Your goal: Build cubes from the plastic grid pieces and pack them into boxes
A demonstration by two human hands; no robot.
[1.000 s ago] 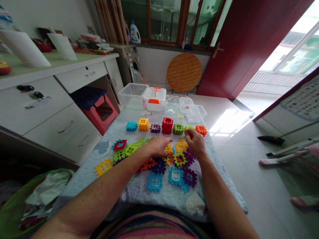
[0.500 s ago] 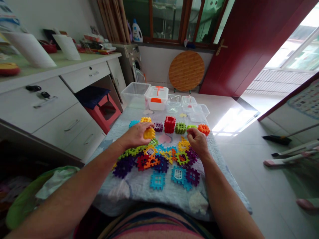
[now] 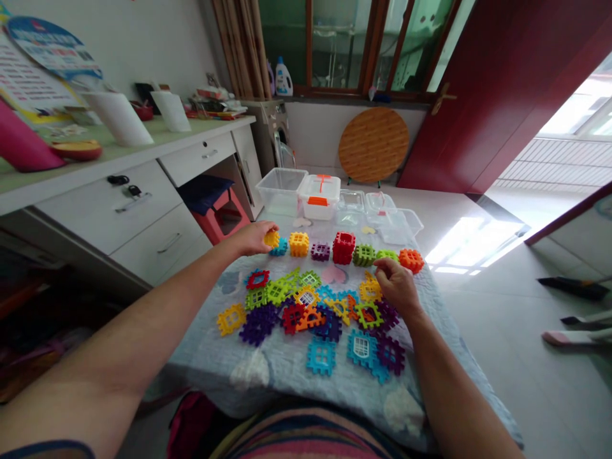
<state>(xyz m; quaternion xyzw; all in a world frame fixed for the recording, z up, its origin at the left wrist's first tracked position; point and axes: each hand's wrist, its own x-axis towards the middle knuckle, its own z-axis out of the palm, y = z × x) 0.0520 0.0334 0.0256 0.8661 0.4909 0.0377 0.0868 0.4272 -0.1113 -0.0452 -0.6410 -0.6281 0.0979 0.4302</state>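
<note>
My left hand [image 3: 255, 238] is closed round a yellow interlocking block [image 3: 272, 239], beside a light-blue block [image 3: 279, 247] at the left end of a row. Along that row stand a yellow stack [image 3: 299, 244], a purple stack [image 3: 320, 251], a tall red stack [image 3: 343, 247], green blocks [image 3: 364, 254] and orange blocks [image 3: 411, 260]. My right hand [image 3: 398, 284] is curled, fingers pressed together, just in front of a lime-green block [image 3: 387, 255]. Whatever its fingers hold, if anything, is hidden. Close to it lies a loose yellow piece [image 3: 370, 289].
Loose toothed pieces, such as a light-blue square [image 3: 320, 356] and a dark purple piece [image 3: 259, 325], spread over the cloth-covered table [image 3: 215, 363]. Behind the row stand a clear bin [image 3: 282, 191], a lidded box with orange clips [image 3: 319, 196] and other clear containers [image 3: 400, 224].
My left hand has moved left with the yellow block, from in front of the yellow stack to the light-blue block. The view has shifted; my right hand keeps its place by the lime-green block.
</note>
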